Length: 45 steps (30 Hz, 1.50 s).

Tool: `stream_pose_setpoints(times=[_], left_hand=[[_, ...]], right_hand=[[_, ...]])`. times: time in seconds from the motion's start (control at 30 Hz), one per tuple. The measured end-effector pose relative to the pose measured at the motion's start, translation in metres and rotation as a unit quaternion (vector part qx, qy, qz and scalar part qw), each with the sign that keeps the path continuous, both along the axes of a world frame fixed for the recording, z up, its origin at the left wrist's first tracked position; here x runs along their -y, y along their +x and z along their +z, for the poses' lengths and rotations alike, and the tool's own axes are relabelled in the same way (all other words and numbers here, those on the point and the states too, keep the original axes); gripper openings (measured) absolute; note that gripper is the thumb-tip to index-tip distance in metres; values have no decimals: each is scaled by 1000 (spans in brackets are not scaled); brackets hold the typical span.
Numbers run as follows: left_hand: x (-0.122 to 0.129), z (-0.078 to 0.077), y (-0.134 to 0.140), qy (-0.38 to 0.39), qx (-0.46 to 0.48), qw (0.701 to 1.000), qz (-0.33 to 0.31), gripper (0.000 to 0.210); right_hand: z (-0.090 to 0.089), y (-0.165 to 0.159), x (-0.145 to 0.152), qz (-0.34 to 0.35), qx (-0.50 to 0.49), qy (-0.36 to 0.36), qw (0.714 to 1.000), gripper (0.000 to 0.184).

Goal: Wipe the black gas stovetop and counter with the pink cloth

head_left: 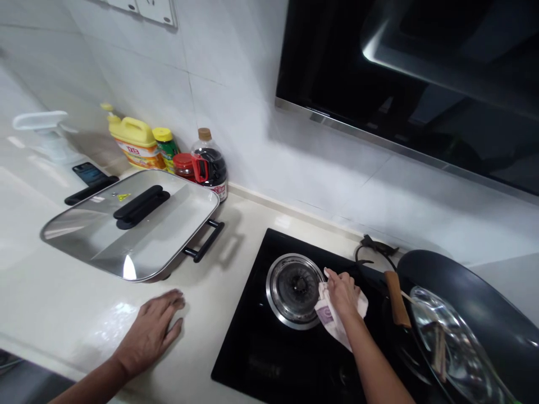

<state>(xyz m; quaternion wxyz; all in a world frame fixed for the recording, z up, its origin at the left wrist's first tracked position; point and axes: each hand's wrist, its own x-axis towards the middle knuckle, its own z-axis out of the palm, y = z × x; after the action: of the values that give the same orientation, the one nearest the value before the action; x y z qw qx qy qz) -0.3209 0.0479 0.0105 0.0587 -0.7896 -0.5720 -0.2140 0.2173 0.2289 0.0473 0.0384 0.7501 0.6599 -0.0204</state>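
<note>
A whitish cloth with a purple patch [326,315] is bunched under my right hand [344,290], whose fingers close on it. That hand is at the right edge of the round burner [295,289], a metal ring with a dark centre, on the black glass cooktop [256,342]. My left hand [155,328] is over the pale countertop [202,336], palm down with fingers stretched out and nothing in it. I cannot tell whether it rests fully on the surface. The right palm and part of the cloth are hidden.
Left of the cooktop stands a glass-lidded electric pan [168,238]. Behind it are a yellow detergent jug [135,140], a green container [167,148], a red-lidded jar [184,164] and a dark sauce bottle [213,165]. A wok [463,286] sits right, beneath a range hood [404,84].
</note>
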Motion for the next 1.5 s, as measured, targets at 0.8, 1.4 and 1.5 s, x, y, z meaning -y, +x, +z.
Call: stream_pose_setpoints(times=[0.8, 1.4, 1.5], left_hand=[[1, 5, 4, 6, -15, 1000, -2, 29], [1, 7, 5, 12, -1, 1000, -5, 28], [1, 7, 5, 14, -10, 1000, -4, 29]], right_hand=[[4, -1, -15, 9, 4, -6, 1000, 44], [-5, 6, -31, -30, -135, 8, 990, 46], [-3, 3, -28, -42, -118, 3, 992, 44]])
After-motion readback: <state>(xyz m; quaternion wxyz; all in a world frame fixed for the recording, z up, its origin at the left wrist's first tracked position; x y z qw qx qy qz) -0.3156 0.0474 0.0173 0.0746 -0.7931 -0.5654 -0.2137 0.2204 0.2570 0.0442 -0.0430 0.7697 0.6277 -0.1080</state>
